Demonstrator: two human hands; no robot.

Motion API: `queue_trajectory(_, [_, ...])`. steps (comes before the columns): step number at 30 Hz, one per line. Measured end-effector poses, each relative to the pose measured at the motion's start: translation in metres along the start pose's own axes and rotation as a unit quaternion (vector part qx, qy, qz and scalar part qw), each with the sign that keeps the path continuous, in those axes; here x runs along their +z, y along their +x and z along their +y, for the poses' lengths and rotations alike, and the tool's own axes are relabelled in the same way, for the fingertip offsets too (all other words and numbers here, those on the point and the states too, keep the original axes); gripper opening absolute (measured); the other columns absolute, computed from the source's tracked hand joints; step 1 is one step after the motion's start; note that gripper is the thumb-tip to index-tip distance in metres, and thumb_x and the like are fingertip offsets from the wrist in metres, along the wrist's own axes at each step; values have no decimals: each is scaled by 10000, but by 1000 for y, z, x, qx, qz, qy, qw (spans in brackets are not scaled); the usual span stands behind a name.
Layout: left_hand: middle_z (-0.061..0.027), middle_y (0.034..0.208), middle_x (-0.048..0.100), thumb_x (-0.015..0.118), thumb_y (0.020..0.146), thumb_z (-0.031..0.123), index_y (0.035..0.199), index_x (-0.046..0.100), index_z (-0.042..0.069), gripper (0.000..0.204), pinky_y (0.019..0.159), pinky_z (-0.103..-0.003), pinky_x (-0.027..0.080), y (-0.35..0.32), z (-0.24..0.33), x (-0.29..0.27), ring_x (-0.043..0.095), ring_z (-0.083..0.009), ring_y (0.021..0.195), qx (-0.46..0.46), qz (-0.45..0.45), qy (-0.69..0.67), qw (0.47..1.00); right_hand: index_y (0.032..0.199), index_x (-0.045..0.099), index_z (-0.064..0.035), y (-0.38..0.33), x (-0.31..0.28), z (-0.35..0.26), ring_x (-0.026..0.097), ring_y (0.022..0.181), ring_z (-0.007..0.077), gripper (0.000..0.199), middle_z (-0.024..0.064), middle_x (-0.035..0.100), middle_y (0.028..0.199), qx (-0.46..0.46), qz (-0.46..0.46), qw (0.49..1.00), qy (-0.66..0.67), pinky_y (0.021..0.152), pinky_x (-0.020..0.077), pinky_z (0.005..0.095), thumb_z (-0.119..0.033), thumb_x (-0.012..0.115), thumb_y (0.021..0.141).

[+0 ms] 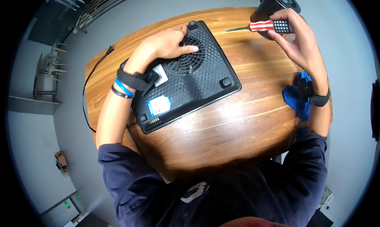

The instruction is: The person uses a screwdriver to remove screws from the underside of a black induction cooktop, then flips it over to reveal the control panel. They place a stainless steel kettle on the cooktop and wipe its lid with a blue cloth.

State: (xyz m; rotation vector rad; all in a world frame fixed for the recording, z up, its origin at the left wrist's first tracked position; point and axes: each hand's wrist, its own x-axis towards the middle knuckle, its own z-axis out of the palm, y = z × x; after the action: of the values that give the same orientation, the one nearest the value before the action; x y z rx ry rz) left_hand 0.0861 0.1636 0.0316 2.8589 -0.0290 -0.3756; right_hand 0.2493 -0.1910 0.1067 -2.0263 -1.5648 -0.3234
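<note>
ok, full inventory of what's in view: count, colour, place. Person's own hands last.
flat appliance: 1, black, on table
vent grille: 1, black, appliance's upward face, partly hidden
feet: 3 visible, black, appliance corners
labels: 2, white, one with blue, appliance's upward face
screwdriver: 1, red, white and black handle, right hand
cylindrical object: 1, black, table's far right
crumpled cloth: 1, blue, by right wrist
cord: 1, black, table's left side
table: 1, brown, centre
green signs: 2, lower left
wrist straps: 2, black, one per wrist
shirt: 1, dark navy, on person
left hand: 1, bare, on appliance
right hand: 1, bare, around screwdriver handle
</note>
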Motion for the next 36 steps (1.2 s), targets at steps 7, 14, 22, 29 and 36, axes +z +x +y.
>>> queue_trajectory(7, [-337,1738,400,765,1025,515,1673,376,-130,993,1338,-454,383,-52,56,22,425,-451,1611,77,-5,30,997,1224,699,-8,-5,12,8,729,980,302,285,125,747,1110,-26,-5,1000,-14,877,591,388,-164,827,1022])
queue_trajectory(14, [-305,1739,417,748,1026,454,1657,487,-1,821,1338,-549,372,-82,103,19,408,-476,1618,86,21,108,990,1205,657,-33,-1,12,-12,752,1010,249,309,125,717,1070,90,-91,991,33,857,612,359,-144,831,975])
queue_trajectory(22, [-297,1669,509,798,984,429,1597,644,189,677,1269,-553,466,-69,113,28,518,-484,1534,106,59,73,990,1162,664,-16,6,8,-8,713,979,227,297,104,701,1054,7,-97,994,45,891,588,350,-123,837,946])
queue_trajectory(29, [-247,1561,638,721,1048,430,1453,775,211,463,1104,-519,568,-44,102,17,698,-450,1271,89,-14,-8,996,1167,664,-15,9,0,-30,705,970,213,309,89,687,1042,-3,-95,995,21,872,578,355,-98,835,923])
queue_trajectory(36, [-219,1360,745,641,1101,419,1387,810,217,389,1001,-535,594,-42,97,27,743,-452,1091,101,36,-18,994,1170,664,2,20,5,-18,721,962,264,305,122,690,1049,-40,-153,987,18,865,580,377,-99,813,923])
